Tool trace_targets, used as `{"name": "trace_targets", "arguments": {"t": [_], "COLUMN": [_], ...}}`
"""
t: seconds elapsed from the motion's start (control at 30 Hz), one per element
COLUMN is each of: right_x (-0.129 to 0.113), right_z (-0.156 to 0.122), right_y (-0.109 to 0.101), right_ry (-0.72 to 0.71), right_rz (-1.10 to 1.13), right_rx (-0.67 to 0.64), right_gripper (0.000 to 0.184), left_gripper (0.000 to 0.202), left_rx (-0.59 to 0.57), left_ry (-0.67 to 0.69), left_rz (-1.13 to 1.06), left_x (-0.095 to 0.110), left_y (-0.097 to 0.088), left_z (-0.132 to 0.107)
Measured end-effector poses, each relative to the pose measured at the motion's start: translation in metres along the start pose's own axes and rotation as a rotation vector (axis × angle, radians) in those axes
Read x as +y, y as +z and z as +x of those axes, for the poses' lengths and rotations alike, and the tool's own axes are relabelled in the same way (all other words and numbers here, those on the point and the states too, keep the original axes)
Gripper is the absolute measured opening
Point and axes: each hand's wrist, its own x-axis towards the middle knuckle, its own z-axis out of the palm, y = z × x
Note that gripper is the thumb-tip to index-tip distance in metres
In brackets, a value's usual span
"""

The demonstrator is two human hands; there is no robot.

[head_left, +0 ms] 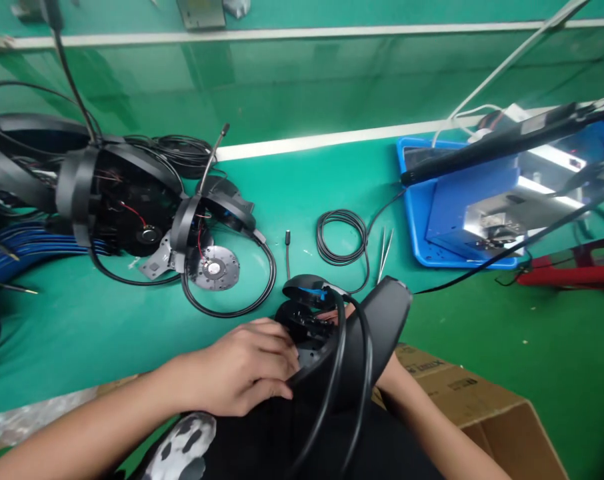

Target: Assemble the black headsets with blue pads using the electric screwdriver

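Observation:
A black over-ear headset (385, 327) with its ear cups opened up is held low at the table's front edge, close to my body. My left hand (249, 367) has its fingers curled around the near side of the headset. Behind the wide band, my right hand (389, 377) supports it from the other side, and most of its fingers are hidden. Blue wire shows inside one ear cup (307, 290), and two black cord-like hoops (338, 353) arch over the front. A thin microphone boom (288, 247) sticks up from the far side.
Several opened headsets (122, 187) with loose speaker plates (215, 268) lie on the left. A coiled cable (342, 237) and tweezers (383, 257) lie ahead. On the right are a blue tray (417, 257) holding a metal-fronted device, a black hanging tool (492, 150) and a cardboard box (462, 393).

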Motion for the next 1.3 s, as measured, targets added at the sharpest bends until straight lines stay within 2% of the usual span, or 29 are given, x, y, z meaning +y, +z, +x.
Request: {"name": "trace_targets", "arguments": {"t": [0.13,0.27,0.33,0.4,0.43,0.5,0.57,0.67,0.73,0.8,0.87,0.93,1.0,1.07,1.17,1.23,1.3], "right_x": [-0.002,-0.002,-0.001,-0.002,-0.003,-0.006,-0.012,-0.024,-0.032,-0.041,-0.049,-0.058,-0.067,-0.074,-0.081,-0.082,-0.080], "right_z": [0.003,0.003,0.003,0.004,0.005,0.006,0.005,0.000,-0.005,-0.008,-0.005,0.000,0.005,0.004,-0.010,-0.020,-0.026], "right_y": [0.002,0.006,0.008,0.011,0.011,0.010,0.004,-0.012,-0.025,-0.036,-0.042,-0.047,-0.051,-0.053,-0.050,-0.043,-0.035], "right_ry": [0.019,0.036,0.040,0.039,0.036,0.029,0.010,-0.052,-0.130,-0.274,-0.478,-0.654,-0.803,-0.937,-1.052,-1.119,-1.197], "right_rz": [0.096,0.126,0.140,0.153,0.157,0.166,0.137,-0.051,-0.213,-0.342,-0.489,-0.672,-0.832,-0.904,-0.926,-0.875,-0.795], "right_rx": [-0.015,0.025,0.034,0.036,0.034,0.023,-0.018,-0.124,-0.074,0.182,0.487,0.639,0.609,0.501,0.312,0.292,0.329], "right_gripper": [0.034,0.034,0.039,0.043,0.043,0.039,0.031,0.023,0.019,0.024,0.044,0.059,0.053,0.040,0.024,0.017,0.016], "left_gripper": [0.021,0.019,0.016,0.017,0.018,0.032,0.036,0.038,0.039,0.038,0.034,0.032,0.032,0.032,0.036,0.037,0.038], "left_rx": [-0.072,-0.149,-0.098,0.077,0.136,0.122,0.049,0.135,0.213,0.256,0.263,0.254,0.251,0.257,0.273,0.290,0.304], "left_ry": [-0.025,-0.068,-0.081,-0.097,-0.122,-0.135,-0.081,0.023,0.066,0.093,0.087,0.079,0.081,0.081,0.052,0.036,0.037], "left_rz": [0.119,0.033,-0.032,-0.002,0.053,0.148,0.191,0.228,0.254,0.268,0.271,0.275,0.281,0.290,0.312,0.324,0.323], "left_x": [0.005,0.012,0.010,0.003,-0.001,-0.009,-0.018,-0.031,-0.038,-0.041,-0.042,-0.041,-0.039,-0.038,-0.038,-0.038,-0.038], "left_y": [-0.007,-0.028,-0.038,-0.040,-0.038,-0.027,-0.010,0.010,0.017,0.019,0.018,0.017,0.016,0.016,0.017,0.018,0.019], "left_z": [0.006,0.009,0.008,0.007,0.007,0.009,0.013,0.016,0.016,0.015,0.014,0.014,0.015,0.016,0.016,0.017,0.017]}}
